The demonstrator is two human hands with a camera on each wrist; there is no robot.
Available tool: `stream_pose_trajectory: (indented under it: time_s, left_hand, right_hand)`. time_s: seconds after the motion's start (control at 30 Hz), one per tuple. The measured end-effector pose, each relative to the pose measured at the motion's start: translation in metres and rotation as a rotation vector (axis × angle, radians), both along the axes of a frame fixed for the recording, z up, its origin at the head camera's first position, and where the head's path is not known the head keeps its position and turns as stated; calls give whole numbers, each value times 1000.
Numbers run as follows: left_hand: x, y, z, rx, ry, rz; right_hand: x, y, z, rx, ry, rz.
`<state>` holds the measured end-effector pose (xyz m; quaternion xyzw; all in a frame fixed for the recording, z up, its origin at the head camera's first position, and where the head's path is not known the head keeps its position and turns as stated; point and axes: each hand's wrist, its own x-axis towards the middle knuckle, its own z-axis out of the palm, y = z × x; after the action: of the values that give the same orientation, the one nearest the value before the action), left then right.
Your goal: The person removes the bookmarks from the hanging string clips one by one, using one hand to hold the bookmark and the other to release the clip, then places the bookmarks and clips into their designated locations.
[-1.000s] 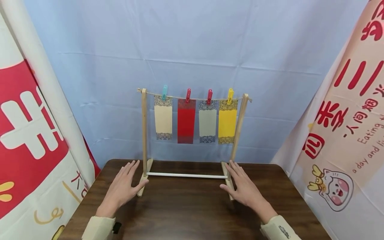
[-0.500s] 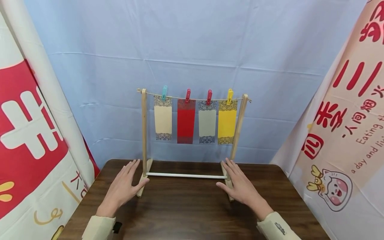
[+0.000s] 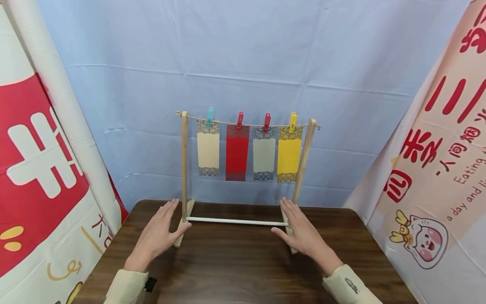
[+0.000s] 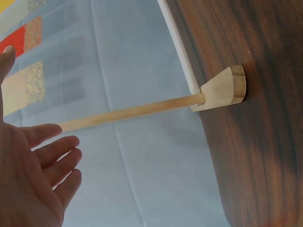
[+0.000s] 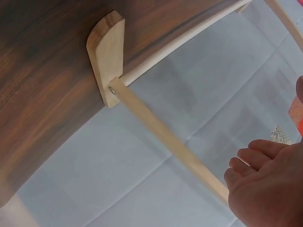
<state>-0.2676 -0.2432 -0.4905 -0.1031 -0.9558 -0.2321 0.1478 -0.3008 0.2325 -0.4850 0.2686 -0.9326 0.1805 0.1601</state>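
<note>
A small wooden rack [image 3: 184, 169] stands upright on the dark table. Along its top runs a string [image 3: 229, 122] with pieces clipped on: a cream piece [image 3: 208, 150] by a teal clothespin [image 3: 210, 116], a red piece [image 3: 237, 154] and a grey piece [image 3: 263, 152] by red clothespins [image 3: 240, 121], a yellow piece [image 3: 289, 154] by a yellow clothespin [image 3: 293, 122]. Patterned bands edge their ends. My left hand [image 3: 157, 234], fingers extended and thumb spread, is by the rack's left foot [image 4: 222, 89]. My right hand [image 3: 303, 234] mirrors it by the right foot [image 5: 108, 52]. Neither holds anything.
A white rod [image 3: 237, 221] joins the two feet low down. Behind the table [image 3: 235, 270] hangs a pale blue cloth [image 3: 243, 50]. Printed banners flank it, a red and white one [image 3: 41, 147] at left and a pinkish one [image 3: 448, 139] at right.
My right hand has shifted slightly left, toward the rack's middle. My left hand has hardly moved. The rack and hanging pieces stay as they were, and the head view has shifted a little.
</note>
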Motion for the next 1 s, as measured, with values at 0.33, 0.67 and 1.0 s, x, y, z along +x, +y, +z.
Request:
stream_pose_trajectory:
  time_s: [0.33,0.67,1.0]
  left_hand:
    - [-3,3,3,14,-3,-8]
    - [-1,12,8,113,-35,-2]
    - [-3,20,22,241,-47,-16]
  right_hand:
    - [-1,-7,7,-11,-3,5]
    - [-5,-15,18,15,1,18]
    - [-10,-26,34,23,46,53]
